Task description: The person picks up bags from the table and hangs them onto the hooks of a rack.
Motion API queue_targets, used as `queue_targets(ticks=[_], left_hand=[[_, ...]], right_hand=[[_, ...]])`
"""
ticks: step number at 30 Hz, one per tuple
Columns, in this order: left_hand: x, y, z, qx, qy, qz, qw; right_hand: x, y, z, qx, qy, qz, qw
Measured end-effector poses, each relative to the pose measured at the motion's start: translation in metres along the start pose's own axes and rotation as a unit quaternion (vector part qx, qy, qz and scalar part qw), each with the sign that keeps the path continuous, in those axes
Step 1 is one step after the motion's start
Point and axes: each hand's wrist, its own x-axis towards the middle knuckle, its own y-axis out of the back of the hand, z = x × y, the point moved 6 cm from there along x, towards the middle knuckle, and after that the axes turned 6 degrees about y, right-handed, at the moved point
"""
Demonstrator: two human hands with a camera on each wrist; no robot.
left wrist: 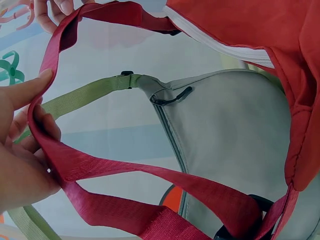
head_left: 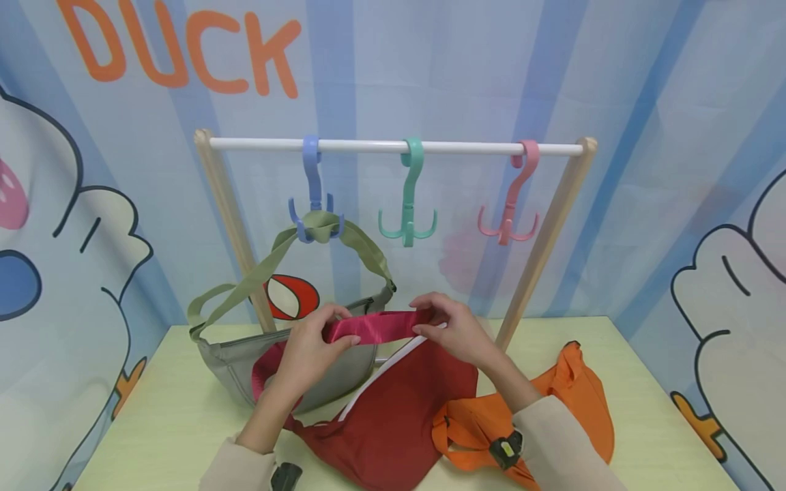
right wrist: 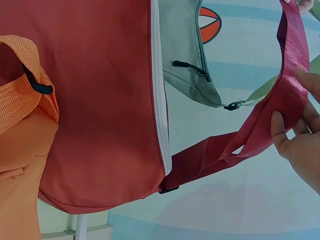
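A dark red bag (head_left: 393, 416) with a white zip hangs by its crimson strap (head_left: 383, 329) from both hands, in front of the rack. My left hand (head_left: 313, 348) pinches the strap between thumb and fingers at one side. My right hand (head_left: 457, 331) pinches the same strap a short way along, so a stretch of it runs between them. In the left wrist view the strap (left wrist: 115, 165) loops down in folds to a black buckle (left wrist: 245, 215). Behind, a grey-green bag (head_left: 227, 365) hangs by its green strap (head_left: 319, 228) on the blue hook (head_left: 313, 181).
A wooden rack with a white bar (head_left: 368, 146) stands across the table (head_left: 153, 423). A green hook (head_left: 410, 198) and a pink hook (head_left: 512, 198) hang from the bar with nothing on them. An orange bag (head_left: 589, 402) lies at the right, under my right forearm.
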Motion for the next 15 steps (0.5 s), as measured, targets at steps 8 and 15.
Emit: queue_targets(ticks=[8, 15], left_hand=[[0.0023, 0.0028, 0.0029, 0.008, 0.0, 0.007, 0.9999], [0.0029, 0.0058, 0.0084, 0.014, -0.013, 0.016, 0.9997]], right_hand=[[0.0017, 0.0024, -0.0042, -0.006, 0.001, 0.003, 1.0], [0.0022, 0.0042, -0.0057, -0.005, -0.002, 0.004, 1.0]])
